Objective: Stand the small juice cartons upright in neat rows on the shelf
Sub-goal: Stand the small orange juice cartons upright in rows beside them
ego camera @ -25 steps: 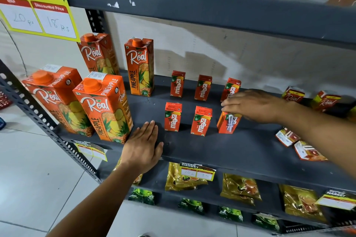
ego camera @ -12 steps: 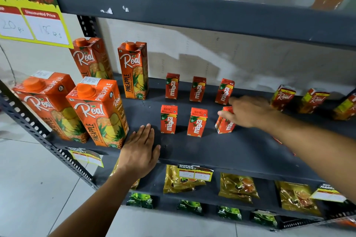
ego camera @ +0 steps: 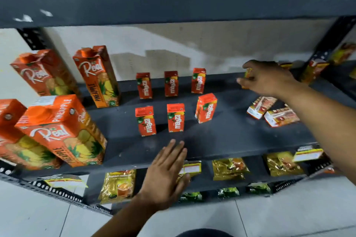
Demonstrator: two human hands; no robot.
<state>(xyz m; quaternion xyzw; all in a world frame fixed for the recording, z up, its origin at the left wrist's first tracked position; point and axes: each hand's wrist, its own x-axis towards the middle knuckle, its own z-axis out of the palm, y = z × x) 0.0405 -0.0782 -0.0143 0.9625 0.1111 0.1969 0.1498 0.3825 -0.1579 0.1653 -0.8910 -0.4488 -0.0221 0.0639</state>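
Six small red Maaza cartons stand in two rows of three on the grey shelf (ego camera: 231, 136): a back row (ego camera: 171, 83) and a front row (ego camera: 175, 117). The front right carton (ego camera: 206, 107) stands a little turned and leaning. My right hand (ego camera: 269, 78) reaches to the back right, its fingers closed around a small orange-yellow carton (ego camera: 247, 77) that it mostly hides. Two small cartons (ego camera: 260, 106) (ego camera: 281, 117) lie flat just below that hand. My left hand (ego camera: 165, 175) rests flat on the shelf's front edge, fingers spread.
Several tall Real pineapple cartons (ego camera: 63, 130) fill the shelf's left end. More small cartons (ego camera: 314, 69) stand blurred at the far right by an upright post. The upper shelf (ego camera: 173, 5) hangs close overhead. Gold sachets (ego camera: 229, 168) and price tags sit on the shelf below.
My right hand let go of the front right Maaza carton, which now stands alone, and moved to the back right onto another small carton. My left hand stays on the shelf edge.
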